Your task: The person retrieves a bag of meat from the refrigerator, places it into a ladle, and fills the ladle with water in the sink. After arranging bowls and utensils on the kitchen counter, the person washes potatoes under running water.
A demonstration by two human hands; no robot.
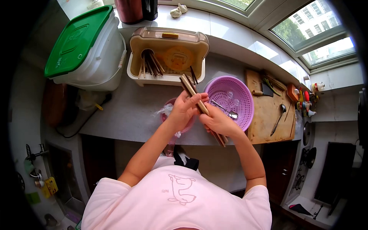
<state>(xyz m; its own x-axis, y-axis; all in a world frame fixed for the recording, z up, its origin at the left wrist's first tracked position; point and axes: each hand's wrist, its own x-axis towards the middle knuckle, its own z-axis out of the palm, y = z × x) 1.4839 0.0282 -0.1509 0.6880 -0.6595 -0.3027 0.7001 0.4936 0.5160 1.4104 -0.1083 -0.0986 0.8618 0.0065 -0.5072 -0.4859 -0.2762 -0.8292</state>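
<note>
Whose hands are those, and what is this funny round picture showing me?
No robot here, just a person's bare hands. The single picture comes from a camera worn on their head, looking forward and down, so their pink shirt shows too. The right hand holds a bundle of chopsticks, and the left hand touches it. On the counter are a purple basket with a spoon inside, a wooden board, a bucket with a green lid, and a cream box holding more chopsticks.

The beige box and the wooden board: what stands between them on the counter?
In the head view, the purple colander stands between the beige box and the wooden board.
</note>
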